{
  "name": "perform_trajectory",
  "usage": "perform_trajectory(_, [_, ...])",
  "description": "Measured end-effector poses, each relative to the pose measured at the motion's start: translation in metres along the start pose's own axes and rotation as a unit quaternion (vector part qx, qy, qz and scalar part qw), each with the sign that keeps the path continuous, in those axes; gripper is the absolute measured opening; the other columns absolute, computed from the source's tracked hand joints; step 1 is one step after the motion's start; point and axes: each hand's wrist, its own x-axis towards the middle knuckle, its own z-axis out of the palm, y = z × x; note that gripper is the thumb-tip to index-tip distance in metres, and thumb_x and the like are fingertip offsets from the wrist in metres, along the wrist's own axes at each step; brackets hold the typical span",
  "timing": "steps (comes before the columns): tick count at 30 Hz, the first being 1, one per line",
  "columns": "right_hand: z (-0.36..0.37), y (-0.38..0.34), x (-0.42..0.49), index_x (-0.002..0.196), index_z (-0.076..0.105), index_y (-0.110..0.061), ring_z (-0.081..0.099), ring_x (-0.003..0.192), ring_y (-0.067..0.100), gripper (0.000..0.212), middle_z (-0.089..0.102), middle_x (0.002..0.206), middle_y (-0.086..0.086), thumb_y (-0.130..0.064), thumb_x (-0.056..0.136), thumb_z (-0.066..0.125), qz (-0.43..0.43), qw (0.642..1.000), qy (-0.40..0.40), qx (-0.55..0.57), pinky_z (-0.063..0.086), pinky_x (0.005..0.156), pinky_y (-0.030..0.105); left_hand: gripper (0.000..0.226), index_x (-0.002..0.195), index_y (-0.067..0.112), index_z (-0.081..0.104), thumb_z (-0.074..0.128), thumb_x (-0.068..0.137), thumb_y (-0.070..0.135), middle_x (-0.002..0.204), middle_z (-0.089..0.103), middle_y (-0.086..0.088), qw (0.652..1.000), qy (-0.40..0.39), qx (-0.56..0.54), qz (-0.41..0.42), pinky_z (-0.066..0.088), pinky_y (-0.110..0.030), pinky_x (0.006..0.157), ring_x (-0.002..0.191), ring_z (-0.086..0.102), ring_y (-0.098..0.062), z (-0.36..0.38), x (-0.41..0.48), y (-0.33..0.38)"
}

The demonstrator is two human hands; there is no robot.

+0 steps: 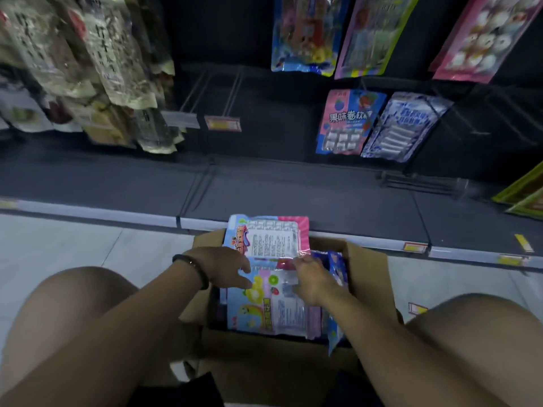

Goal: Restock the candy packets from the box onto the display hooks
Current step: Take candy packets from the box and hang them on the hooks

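An open cardboard box (368, 277) sits on the floor between my knees, filled with pink and blue candy packets. One packet (273, 236) stands up at the far side of the box, its printed back facing me. My left hand (226, 267) reaches in with fingers extended, touching this packet's lower left edge. My right hand (311, 277) grips the packet's lower right part, fingers curled over it. Another packet (264, 306) lies flat beneath. Two bare display hooks (211, 89) stick out of the dark rack above, with price tags at their tips.
Brownish snack bags (88, 69) hang at upper left. Colourful packets (349, 121) hang on hooks at upper right. A dark bottom shelf (293, 195) with a pale price strip runs across in front of the box. Grey floor tiles lie to the left.
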Motion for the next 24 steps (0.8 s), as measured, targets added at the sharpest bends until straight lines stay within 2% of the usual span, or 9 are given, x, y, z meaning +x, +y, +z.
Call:
perform_trajectory(4, [0.017,0.0,0.015,0.159,0.036,-0.017,0.033,0.148,0.032,0.079,0.039,0.158,0.007,-0.035,0.093,0.077,-0.004,0.998,-0.032,-0.057,0.04,0.119,0.05,0.055,0.154,0.025,0.047,0.048,0.106,0.053,0.164,0.041,0.001,1.0,-0.008,-0.008,-0.008,0.036,-0.037,0.119,0.146,0.043,-0.022,0.001,0.002,-0.004])
perform_trajectory(12, [0.025,-0.005,0.027,0.154,0.041,-0.02,0.038,0.145,0.033,0.074,0.047,0.152,0.011,-0.034,0.091,0.078,0.015,0.989,-0.014,-0.146,0.028,0.12,0.055,0.062,0.155,0.023,0.045,0.048,0.104,0.058,0.16,0.045,-0.002,1.0,-0.005,-0.002,-0.025,0.041,-0.034,0.11,0.14,0.048,-0.023,0.0,0.0,-0.007])
perform_trajectory(15, [0.024,-0.005,0.025,0.139,0.059,-0.02,0.052,0.133,0.028,0.054,0.06,0.138,0.006,-0.034,0.091,0.08,0.029,0.984,-0.035,-0.172,0.032,0.115,0.052,0.063,0.156,0.021,0.045,0.048,0.105,0.057,0.159,0.047,-0.003,0.999,-0.005,0.005,-0.035,0.043,-0.035,0.11,0.138,0.05,-0.024,-0.001,-0.002,-0.007])
perform_trajectory(17, [0.024,-0.003,0.024,0.132,0.065,-0.022,0.06,0.125,0.025,0.044,0.063,0.134,0.004,-0.028,0.092,0.08,0.025,0.987,-0.062,-0.146,0.044,0.109,0.046,0.064,0.157,0.019,0.044,0.047,0.105,0.057,0.16,0.046,-0.005,0.999,-0.001,0.008,-0.042,0.042,-0.036,0.114,0.141,0.048,-0.025,-0.002,-0.004,-0.005])
perform_trajectory(19, [0.021,-0.003,0.021,0.138,0.064,-0.026,0.064,0.12,0.024,0.046,0.064,0.136,0.004,-0.02,0.094,0.077,0.02,0.991,-0.092,-0.094,0.054,0.098,0.037,0.064,0.155,0.018,0.047,0.048,0.104,0.057,0.158,0.049,-0.005,0.999,0.003,0.007,-0.042,0.043,-0.036,0.112,0.138,0.05,-0.024,-0.004,-0.006,-0.003])
perform_trajectory(22, [0.009,-0.004,0.016,0.148,0.056,-0.03,0.065,0.119,0.024,0.058,0.061,0.14,0.004,-0.007,0.096,0.07,0.006,0.993,-0.112,-0.043,0.056,0.09,0.034,0.069,0.151,0.017,0.051,0.057,0.099,0.061,0.152,0.054,-0.005,0.999,0.004,0.011,-0.049,0.046,-0.035,0.106,0.132,0.055,-0.024,-0.004,-0.008,-0.003])
perform_trajectory(24, [-0.006,-0.004,0.012,0.143,0.059,-0.028,0.064,0.114,0.024,0.052,0.063,0.135,0.004,-0.005,0.097,0.068,-0.002,0.994,-0.107,-0.011,0.055,0.084,0.033,0.068,0.143,0.015,0.059,0.059,0.096,0.064,0.141,0.062,-0.006,0.997,-0.01,0.032,-0.066,0.049,-0.032,0.096,0.119,0.06,-0.022,-0.003,-0.008,-0.006])
